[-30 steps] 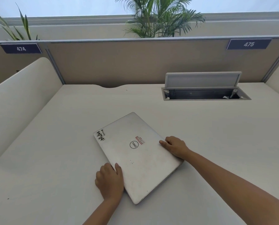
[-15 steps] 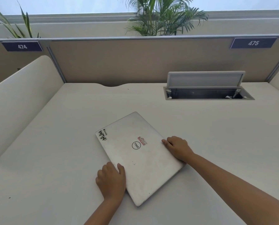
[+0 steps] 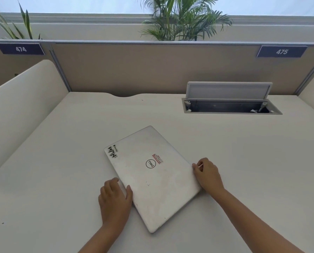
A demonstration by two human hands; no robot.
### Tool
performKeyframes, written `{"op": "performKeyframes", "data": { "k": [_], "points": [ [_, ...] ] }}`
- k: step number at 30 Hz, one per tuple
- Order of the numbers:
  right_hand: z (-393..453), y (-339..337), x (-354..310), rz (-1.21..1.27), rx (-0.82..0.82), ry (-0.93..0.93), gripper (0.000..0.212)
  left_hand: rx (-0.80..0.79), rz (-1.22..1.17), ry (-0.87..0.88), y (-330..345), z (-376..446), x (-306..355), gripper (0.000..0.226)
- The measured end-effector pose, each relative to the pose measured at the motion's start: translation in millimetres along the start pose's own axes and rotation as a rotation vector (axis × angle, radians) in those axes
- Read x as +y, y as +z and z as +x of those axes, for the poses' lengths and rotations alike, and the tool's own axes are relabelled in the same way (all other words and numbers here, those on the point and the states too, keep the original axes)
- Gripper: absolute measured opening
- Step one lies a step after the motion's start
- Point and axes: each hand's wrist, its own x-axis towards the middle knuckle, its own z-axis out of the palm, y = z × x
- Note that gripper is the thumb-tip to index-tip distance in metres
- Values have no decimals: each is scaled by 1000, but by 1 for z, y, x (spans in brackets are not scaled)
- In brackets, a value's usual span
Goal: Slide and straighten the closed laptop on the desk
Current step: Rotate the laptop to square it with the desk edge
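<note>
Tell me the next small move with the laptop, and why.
Probably twist it clockwise. The laptop lies skewed on the desk, its far corner pointing away; the left hand and right hand each press an opposite long edge, ready to turn it.

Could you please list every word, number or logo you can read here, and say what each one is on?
"474": left sign on the partition.
"475": right sign on the partition.
"DELL": round logo on the laptop lid.
Black-lettered corner sticker: not clearly readable.
Red-edged label: too small.
</note>
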Motion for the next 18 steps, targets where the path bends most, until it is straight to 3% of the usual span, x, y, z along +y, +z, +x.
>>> {"op": "performKeyframes", "data": {
  "k": [6,9,11,14,18],
  "points": [
    [-41,-5,1,65,78,159,38,-9,50,174,-7,62,17,33],
    [-58,-7,-8,317,98,280,47,-95,120,233,-6,95,26,34],
    [-69,-8,-16,549,60,375,49,-140,175,235,-3,112,28,40],
    [-83,-11,-23,869,-72,450,23,-184,218,240,4,131,26,48],
    [-99,-10,-31,1095,-249,504,25,-269,175,180,13,143,23,59]
  ]
}}
